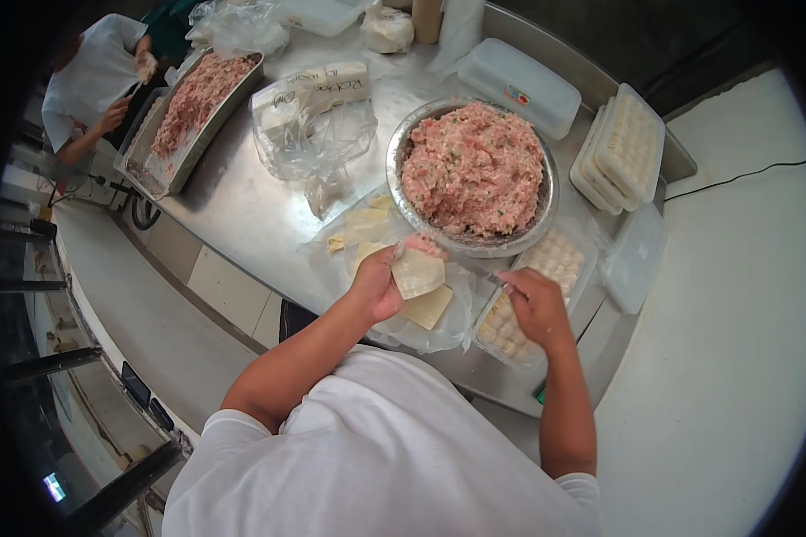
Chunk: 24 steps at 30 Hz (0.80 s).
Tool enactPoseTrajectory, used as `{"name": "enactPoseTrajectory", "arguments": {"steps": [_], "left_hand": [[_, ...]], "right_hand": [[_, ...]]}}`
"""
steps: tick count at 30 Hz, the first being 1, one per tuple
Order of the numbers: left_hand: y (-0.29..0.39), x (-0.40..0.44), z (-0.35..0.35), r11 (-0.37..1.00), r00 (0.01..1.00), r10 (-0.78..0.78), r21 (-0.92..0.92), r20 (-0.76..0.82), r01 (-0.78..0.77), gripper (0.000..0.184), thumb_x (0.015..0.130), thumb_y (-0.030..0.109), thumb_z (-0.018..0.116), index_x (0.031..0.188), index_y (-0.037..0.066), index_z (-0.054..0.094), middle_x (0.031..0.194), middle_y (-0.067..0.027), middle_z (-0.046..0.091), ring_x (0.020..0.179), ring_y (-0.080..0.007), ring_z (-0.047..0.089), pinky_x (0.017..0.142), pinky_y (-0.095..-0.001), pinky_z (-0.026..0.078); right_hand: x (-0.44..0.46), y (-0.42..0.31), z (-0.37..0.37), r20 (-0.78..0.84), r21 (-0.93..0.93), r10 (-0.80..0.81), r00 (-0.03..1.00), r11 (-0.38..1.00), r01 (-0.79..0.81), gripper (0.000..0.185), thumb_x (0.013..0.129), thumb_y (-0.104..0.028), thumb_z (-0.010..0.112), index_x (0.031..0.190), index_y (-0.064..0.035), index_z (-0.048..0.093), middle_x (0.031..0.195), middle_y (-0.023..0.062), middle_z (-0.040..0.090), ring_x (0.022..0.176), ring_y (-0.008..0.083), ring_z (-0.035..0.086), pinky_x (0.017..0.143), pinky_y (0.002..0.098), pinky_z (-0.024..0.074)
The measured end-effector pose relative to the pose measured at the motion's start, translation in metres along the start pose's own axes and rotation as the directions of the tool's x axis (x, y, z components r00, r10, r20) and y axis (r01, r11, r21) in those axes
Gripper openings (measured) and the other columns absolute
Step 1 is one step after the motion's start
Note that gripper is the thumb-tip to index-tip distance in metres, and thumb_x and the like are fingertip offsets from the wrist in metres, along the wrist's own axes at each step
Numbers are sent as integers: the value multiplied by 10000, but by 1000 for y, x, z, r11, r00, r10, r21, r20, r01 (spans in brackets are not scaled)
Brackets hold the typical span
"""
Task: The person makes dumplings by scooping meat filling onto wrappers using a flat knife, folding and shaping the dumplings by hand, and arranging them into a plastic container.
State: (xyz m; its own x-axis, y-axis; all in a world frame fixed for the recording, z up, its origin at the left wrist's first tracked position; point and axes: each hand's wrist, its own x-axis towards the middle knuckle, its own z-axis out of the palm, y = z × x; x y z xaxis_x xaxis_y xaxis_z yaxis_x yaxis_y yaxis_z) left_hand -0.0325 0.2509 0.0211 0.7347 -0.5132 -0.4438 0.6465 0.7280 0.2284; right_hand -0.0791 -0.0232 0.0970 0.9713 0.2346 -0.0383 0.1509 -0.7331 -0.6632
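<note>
My left hand point(381, 285) is closed on the edge of a square dumpling wrapper point(418, 273), with a bit of pink minced meat point(425, 244) at its far edge. Fingers curled, my right hand point(535, 306) grips a thin utensil whose kind I cannot make out; it points toward the wrapper. Beyond both hands stands a round metal bowl point(392, 170) heaped with minced meat flecked with green point(475, 166). More flat wrappers point(428, 307) lie on a plastic sheet point(457, 324) under my left hand. A clear tray of filled dumplings point(503, 333) sits beneath and beside my right hand.
Stacked dumpling trays point(620, 148) and a lidded plastic box point(521, 87) stand at the back right. A bagged wrapper pack point(313, 116) lies left of the bowl. Farther left, a co-worker point(98, 85) stands by a rectangular meat pan point(188, 166). The wall point(716, 340) borders the right side.
</note>
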Motion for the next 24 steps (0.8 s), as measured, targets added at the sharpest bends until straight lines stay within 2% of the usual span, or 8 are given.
{"name": "enactPoseTrajectory", "arguments": {"steps": [4, 7, 9, 13, 16, 19, 22, 24], "left_hand": [[-3, -4, -11, 987, 975, 8, -157, 223, 28, 356, 1069, 222, 377, 1264, -30, 535, 1220, -174, 622, 1089, -303, 638, 1051, -452, 494], [0, -9, 4, 999, 999, 6, -49, 43, -4, 344, 1070, 201, 375, 1273, -26, 535, 1203, -159, 625, 1062, -279, 634, 1044, -448, 492], [-4, -8, 17, 978, 952, 175, 158, -250, -138, 350, 1079, 214, 377, 1284, -23, 534, 1201, -139, 630, 1083, -254, 627, 1030, -436, 495], [0, -15, 49, 920, 929, 265, 355, -260, -163, 358, 1084, 235, 390, 1300, -13, 531, 1218, -119, 629, 1105, -239, 618, 1008, -413, 502], [6, -8, 34, 988, 996, 72, 141, -49, -65, 356, 1084, 255, 403, 1296, 3, 538, 1232, -107, 629, 1104, -233, 619, 1002, -394, 496], [12, -4, 32, 983, 988, 142, 125, -55, -135, 422, 1089, 299, 371, 1340, -9, 509, 1258, -148, 621, 1169, -271, 607, 1054, -422, 475], [14, -11, 39, 949, 932, 302, 159, -203, -273, 406, 1086, 300, 381, 1317, -3, 522, 1247, -138, 630, 1157, -256, 614, 1060, -415, 466], [15, -12, 40, 933, 935, 314, 236, -164, -272, 393, 1084, 301, 389, 1303, 5, 529, 1250, -130, 632, 1149, -241, 619, 1065, -413, 458]], "right_hand": [[-24, -12, 52, -179, 226, 29, 983, 974, 13, 280, 849, 29, 620, 1101, -37, 721, 897, 138, 620, 814, 288, 633, 726, 351, 512], [-31, -19, 52, -179, 119, 26, 983, 993, -4, 281, 840, 33, 624, 1088, -48, 728, 878, 128, 605, 804, 282, 629, 712, 358, 511], [-40, -31, 29, -214, -108, 11, 977, 994, -34, 280, 816, 15, 628, 1052, -85, 740, 843, 102, 575, 788, 293, 611, 703, 394, 511], [-41, -50, 19, -303, -48, 71, 950, 995, -90, 281, 813, -1, 631, 1048, -103, 746, 838, 94, 570, 797, 288, 603, 688, 402, 505], [-36, -38, 40, -286, -171, -37, 958, 985, -13, 281, 815, -5, 636, 1053, -103, 746, 838, 88, 567, 806, 281, 600, 679, 410, 501], [-32, -41, 38, -252, -106, 2, 968, 994, -30, 280, 811, 0, 638, 1051, -98, 743, 834, 84, 556, 808, 279, 596, 676, 406, 499], [-37, -53, 27, -288, -165, 16, 957, 984, -66, 280, 814, 14, 628, 1050, -91, 736, 832, 92, 571, 780, 281, 606, 664, 403, 504], [-32, -56, 28, -329, 22, -46, 943, 998, 57, 290, 812, 33, 619, 1053, -85, 728, 821, 105, 583, 741, 293, 615, 652, 411, 510]]}}
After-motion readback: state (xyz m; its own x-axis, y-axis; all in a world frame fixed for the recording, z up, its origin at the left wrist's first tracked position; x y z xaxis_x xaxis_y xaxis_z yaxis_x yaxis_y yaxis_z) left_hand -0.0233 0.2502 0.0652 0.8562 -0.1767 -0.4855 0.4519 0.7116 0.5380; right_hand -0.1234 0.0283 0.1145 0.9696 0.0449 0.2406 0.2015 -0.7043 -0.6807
